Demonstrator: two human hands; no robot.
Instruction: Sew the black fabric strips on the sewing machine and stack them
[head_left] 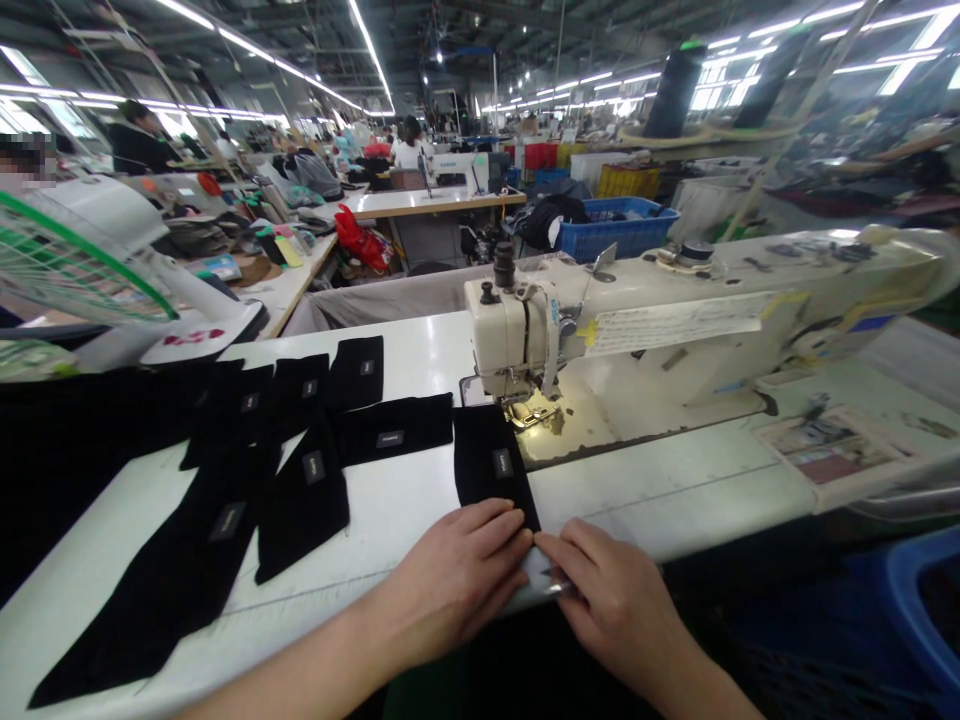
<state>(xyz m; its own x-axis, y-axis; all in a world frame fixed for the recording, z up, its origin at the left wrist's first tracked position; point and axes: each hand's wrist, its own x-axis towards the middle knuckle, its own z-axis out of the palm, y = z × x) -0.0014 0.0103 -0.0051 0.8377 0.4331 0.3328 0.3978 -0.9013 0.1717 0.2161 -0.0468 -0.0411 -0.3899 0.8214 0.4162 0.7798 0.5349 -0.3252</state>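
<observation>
A black fabric piece (484,450) with a small dark label (502,463) lies in front of the sewing machine (517,345), its far end beside the lit presser foot area. My left hand (469,570) grips its near end, fingers bent and pressed together over the cloth. At the same edge, my right hand (619,600) has thumb and forefinger pinched by the fabric corner. A small pointed metal tool, like thread snips (559,586), sticks out from its curled fingers; most of it is hidden in the palm.
Several more labelled black pieces (394,428) are spread over the white table (405,500) on the left. A fan (82,250) stands at far left. Right of the machine is a small tray (832,450); a blue basket (922,600) sits below. People work behind.
</observation>
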